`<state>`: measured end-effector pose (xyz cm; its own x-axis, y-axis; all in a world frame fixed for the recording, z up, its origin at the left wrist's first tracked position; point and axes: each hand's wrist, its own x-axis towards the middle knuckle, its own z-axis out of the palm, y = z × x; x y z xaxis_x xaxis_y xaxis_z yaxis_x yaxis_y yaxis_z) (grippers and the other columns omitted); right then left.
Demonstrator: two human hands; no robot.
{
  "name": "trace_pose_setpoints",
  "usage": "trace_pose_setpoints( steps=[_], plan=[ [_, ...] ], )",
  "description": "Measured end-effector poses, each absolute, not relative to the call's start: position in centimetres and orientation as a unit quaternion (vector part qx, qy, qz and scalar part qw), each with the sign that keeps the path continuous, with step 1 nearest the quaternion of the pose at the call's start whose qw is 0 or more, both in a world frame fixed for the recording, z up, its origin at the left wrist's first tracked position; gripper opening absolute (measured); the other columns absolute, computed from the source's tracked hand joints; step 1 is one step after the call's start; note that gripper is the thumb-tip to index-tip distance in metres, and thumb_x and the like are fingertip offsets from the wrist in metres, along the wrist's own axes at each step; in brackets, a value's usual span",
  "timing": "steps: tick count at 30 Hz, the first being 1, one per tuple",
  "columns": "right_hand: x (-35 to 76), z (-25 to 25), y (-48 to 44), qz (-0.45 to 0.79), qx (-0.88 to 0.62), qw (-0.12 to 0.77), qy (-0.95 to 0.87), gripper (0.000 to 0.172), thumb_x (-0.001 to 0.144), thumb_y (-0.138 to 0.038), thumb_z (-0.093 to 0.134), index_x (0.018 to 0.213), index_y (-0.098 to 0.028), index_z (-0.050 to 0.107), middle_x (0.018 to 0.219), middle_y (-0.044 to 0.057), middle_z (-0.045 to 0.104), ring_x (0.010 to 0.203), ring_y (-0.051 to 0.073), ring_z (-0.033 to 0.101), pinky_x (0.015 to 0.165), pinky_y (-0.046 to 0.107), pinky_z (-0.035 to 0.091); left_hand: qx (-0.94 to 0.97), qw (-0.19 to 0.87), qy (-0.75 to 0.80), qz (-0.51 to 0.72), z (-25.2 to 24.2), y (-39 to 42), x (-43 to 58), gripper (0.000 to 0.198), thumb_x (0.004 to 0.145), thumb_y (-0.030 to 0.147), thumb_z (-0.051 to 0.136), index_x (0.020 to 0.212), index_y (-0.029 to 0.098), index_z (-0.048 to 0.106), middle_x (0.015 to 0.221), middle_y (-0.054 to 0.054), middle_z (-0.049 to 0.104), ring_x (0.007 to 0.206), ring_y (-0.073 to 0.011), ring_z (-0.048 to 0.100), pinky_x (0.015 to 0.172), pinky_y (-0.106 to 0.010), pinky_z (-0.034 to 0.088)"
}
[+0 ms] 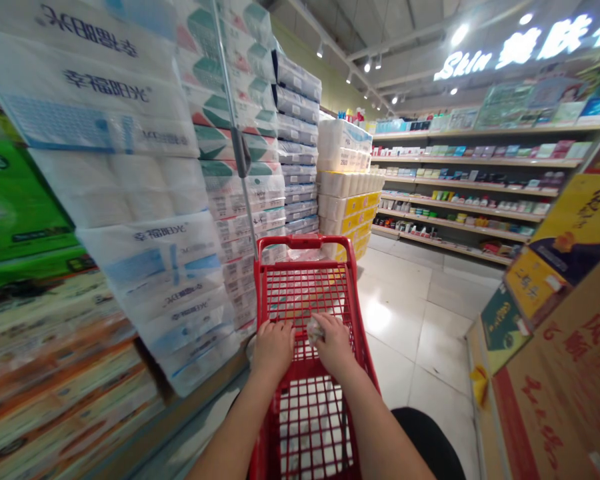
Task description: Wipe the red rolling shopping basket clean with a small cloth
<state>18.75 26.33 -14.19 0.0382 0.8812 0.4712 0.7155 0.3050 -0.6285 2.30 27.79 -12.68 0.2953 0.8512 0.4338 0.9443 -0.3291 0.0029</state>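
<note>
Reaching forward to the red shopping cart directly ahead, the two arms run almost parallel, probably to share its control evenly. The left hand lies with fingers bent over the cart; how firmly it grips cannot be told. The right hand, just beside it at the cart, is closed around a small whitish item, apparently tucked in so that hand can rest there too. Left of the cart, toilet-paper packs are piled flat, likely for stability; printed cartons stand to its right.
</note>
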Motion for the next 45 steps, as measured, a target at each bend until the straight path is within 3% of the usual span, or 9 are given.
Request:
trace_pose_setpoints(
  steps=[5, 9, 15, 18, 22, 28, 36, 41, 45],
  plan=[
    [18.5, -14.0, 26.2, 0.13, -0.512, 0.455, -0.717, 0.05, 0.073, -0.009, 0.063, 0.12, -0.025, 0.063, 0.113, 0.005, 0.066, 0.104, 0.022, 0.057, 0.093, 0.036, 0.047, -0.797, 0.132, -0.558, -0.187, -12.8, 27.8, 2.2, 0.037, 0.096, 0.031, 0.035, 0.105, 0.017, 0.068, 0.095, -0.009, 0.071, 0.093, -0.0232, 0.062, 0.101, -0.043, 0.036],
    [18.7, -14.0, 26.4, 0.075, -0.604, 0.467, -0.642, 0.042, 0.076, -0.015, 0.064, 0.117, -0.024, 0.063, 0.104, 0.006, 0.067, 0.095, 0.023, 0.058, 0.084, 0.034, 0.046, -0.796, 0.133, -0.558, -0.192, -12.8, 27.9, 2.2, 0.037, 0.096, 0.031, 0.035, 0.105, 0.017, 0.068, 0.096, -0.01, 0.071, 0.093, -0.0237, 0.062, 0.101, -0.043, 0.037],
    [17.7, -13.6, 25.9, 0.051, -0.625, 0.39, -0.674, 0.006, 0.08, -0.027, 0.064, 0.078, -0.022, 0.064, 0.079, 0.003, 0.066, 0.076, 0.018, 0.057, 0.067, 0.027, 0.039, -0.795, 0.134, -0.561, -0.188, -12.8, 27.8, 2.2, 0.036, 0.096, 0.031, 0.035, 0.105, 0.017, 0.068, 0.095, -0.009, 0.071, 0.093, -0.0235, 0.062, 0.101, -0.043, 0.037],
    [17.9, -13.1, 25.8, 0.012, -0.653, 0.369, -0.661, 0.01, 0.081, -0.03, 0.064, 0.077, -0.021, 0.063, 0.08, 0.003, 0.065, 0.078, 0.019, 0.056, 0.071, 0.028, 0.038, -0.795, 0.13, -0.563, -0.186, -12.8, 27.8, 2.2, 0.036, 0.096, 0.031, 0.036, 0.105, 0.016, 0.068, 0.096, -0.009, 0.071, 0.093, -0.0237, 0.062, 0.101, -0.043, 0.037],
    [18.8, -12.6, 25.9, -0.03, -0.705, 0.384, -0.596, 0.018, 0.084, -0.028, 0.063, 0.101, -0.022, 0.063, 0.099, 0.005, 0.064, 0.093, 0.021, 0.056, 0.074, 0.028, 0.038, -0.793, 0.126, -0.565, -0.19, -12.6, 27.8, 2.3, 0.036, 0.096, 0.031, 0.037, 0.106, 0.016, 0.068, 0.097, -0.009, 0.071, 0.093, -0.0233, 0.062, 0.101, -0.043, 0.037],
    [17.8, -13.5, 25.6, 0.068, -0.645, 0.364, -0.669, 0.018, 0.087, -0.029, 0.057, 0.104, -0.027, 0.062, 0.102, 0.0, 0.061, 0.073, 0.014, 0.059, 0.058, 0.024, 0.036, -0.795, 0.128, -0.562, -0.19, -12.7, 27.8, 2.2, 0.035, 0.096, 0.03, 0.037, 0.104, 0.016, 0.068, 0.095, -0.009, 0.071, 0.092, -0.0233, 0.062, 0.101, -0.044, 0.037],
    [18.6, -13.8, 26.5, 0.02, -0.642, 0.454, -0.618, 0.045, 0.079, -0.016, 0.055, 0.123, -0.021, 0.057, 0.12, 0.011, 0.056, 0.112, 0.028, 0.05, 0.096, 0.042, 0.041, -0.792, 0.124, -0.563, -0.199, -12.8, 27.9, 2.3, 0.035, 0.095, 0.03, 0.038, 0.105, 0.016, 0.068, 0.096, -0.01, 0.071, 0.093, -0.0232, 0.062, 0.101, -0.044, 0.037],
    [17.2, -14.2, 25.5, 0.076, -0.637, 0.424, -0.639, 0.075, 0.064, -0.011, 0.059, 0.137, -0.023, 0.044, 0.132, 0.012, 0.051, 0.13, 0.035, 0.038, 0.106, 0.055, 0.031, -0.792, 0.128, -0.561, -0.201, -13.1, 28.0, 2.2, 0.034, 0.096, 0.03, 0.037, 0.104, 0.016, 0.068, 0.095, -0.009, 0.071, 0.092, -0.0232, 0.062, 0.101, -0.043, 0.036],
    [17.4, -14.4, 25.3, 0.122, -0.539, 0.416, -0.722, 0.075, 0.061, -0.002, 0.05, 0.132, -0.025, 0.047, 0.128, 0.007, 0.054, 0.121, 0.025, 0.048, 0.105, 0.044, 0.037, -0.796, 0.129, -0.558, -0.195, -13.2, 28.1, 2.0, 0.033, 0.096, 0.029, 0.038, 0.103, 0.018, 0.068, 0.093, -0.008, 0.071, 0.092, -0.0233, 0.062, 0.1, -0.044, 0.036]
  ],
)
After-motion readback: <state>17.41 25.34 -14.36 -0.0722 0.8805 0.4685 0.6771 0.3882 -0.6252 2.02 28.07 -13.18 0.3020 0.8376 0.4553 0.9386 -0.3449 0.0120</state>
